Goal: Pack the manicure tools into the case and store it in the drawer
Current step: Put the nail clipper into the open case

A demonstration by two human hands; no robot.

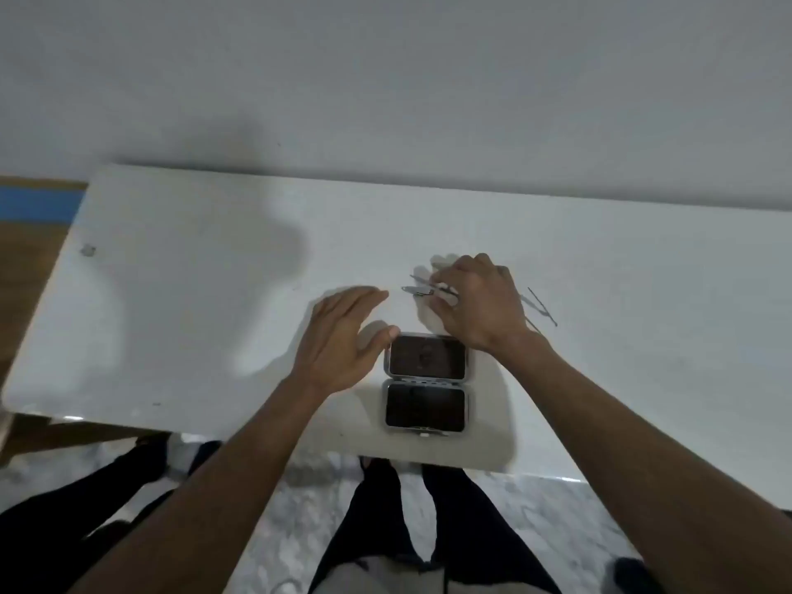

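Observation:
A small grey manicure case (pixel 425 382) lies open and flat near the front edge of the white table (pixel 193 293), both dark-lined halves showing. Just beyond it lie metal tools: a nail clipper (pixel 416 289) and thin picks (pixel 542 306) to the right. My right hand (pixel 475 300) rests over the tools with fingers curled down on the clipper. My left hand (pixel 343 332) hovers with fingers apart, its thumb next to the case's far-left corner, holding nothing.
A white wall rises right behind the table. A small grey scrap (pixel 88 249) lies at the table's far left. Below the front edge I see marble floor and dark-trousered legs (pixel 428 529). Wooden floor with a blue strip (pixel 38 205) shows at left.

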